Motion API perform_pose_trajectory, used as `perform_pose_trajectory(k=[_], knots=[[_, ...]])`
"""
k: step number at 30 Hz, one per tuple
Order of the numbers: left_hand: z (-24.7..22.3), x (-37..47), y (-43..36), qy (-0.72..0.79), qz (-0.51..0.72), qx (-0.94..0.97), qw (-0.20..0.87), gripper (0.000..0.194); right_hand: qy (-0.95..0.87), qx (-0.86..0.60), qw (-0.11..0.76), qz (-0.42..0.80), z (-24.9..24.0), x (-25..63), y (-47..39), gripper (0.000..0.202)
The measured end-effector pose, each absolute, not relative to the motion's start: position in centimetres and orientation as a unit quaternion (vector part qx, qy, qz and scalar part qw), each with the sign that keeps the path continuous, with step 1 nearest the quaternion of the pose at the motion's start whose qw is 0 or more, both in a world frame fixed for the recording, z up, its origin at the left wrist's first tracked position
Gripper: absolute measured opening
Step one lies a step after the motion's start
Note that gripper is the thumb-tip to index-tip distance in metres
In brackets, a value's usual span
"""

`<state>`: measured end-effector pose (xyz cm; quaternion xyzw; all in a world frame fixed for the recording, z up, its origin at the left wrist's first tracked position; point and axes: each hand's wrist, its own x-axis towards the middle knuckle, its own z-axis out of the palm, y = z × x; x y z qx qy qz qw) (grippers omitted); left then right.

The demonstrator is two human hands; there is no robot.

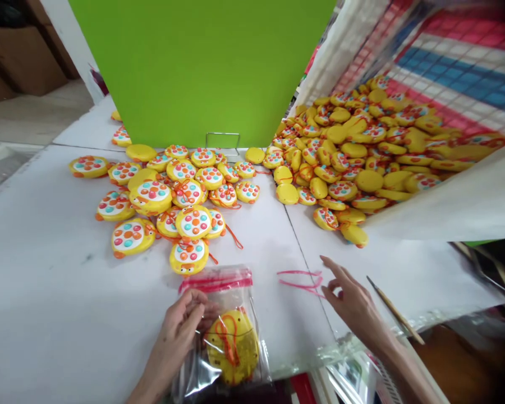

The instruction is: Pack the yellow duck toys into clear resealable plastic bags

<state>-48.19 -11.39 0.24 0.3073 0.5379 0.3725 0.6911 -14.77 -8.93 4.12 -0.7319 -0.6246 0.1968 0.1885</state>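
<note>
Left hand: your left hand (174, 331) lies at the upper left side of the clear bag (187, 370), its fingers curled and partly seen through film; whether thumb and fingers pinch it, you cannot tell from this view.
Clear bag: flat on the white table (46, 269) near its front edge, pink band (223, 280) at the far end; inside, a yellow toy (219, 353) with its plain side up and an orange cord (231, 350) over it.
Right hand: your right hand (353, 303) has index finger and thumb spread, the other fingers curled, with nothing seen between them.
Pink strips (298, 273): on the table, between bag and right hand, long axis running side to side; their right ends lie just beside your right thumb and index finger, the nearer hand. Contact cannot be told.
Toy groups: a loose cluster (151, 193) beyond the bag; a larger heap (353, 151) beyond your right hand.
</note>
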Motion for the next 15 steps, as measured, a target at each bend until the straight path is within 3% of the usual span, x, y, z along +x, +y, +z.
perform_pose_trajectory(k=[5, 9, 15], knots=[[-0.5, -48.4, -11.7, 0.522, 0.377, 0.317, 0.697, 0.02, -0.651, -0.624, 0.198, 0.385, 3.1, -21.4, -8.5, 0.022], [-0.4, -48.4, -11.7, 0.54, 0.365, 0.323, 0.686, 0.021, -0.622, -0.557, 0.2, 0.513, 1.9, -25.0, -7.6, 0.023], [-0.5, -48.4, -11.8, 0.557, 0.367, 0.347, 0.66, 0.021, -0.557, -0.512, 0.228, 0.614, -0.1, -25.8, -6.6, 0.021]])
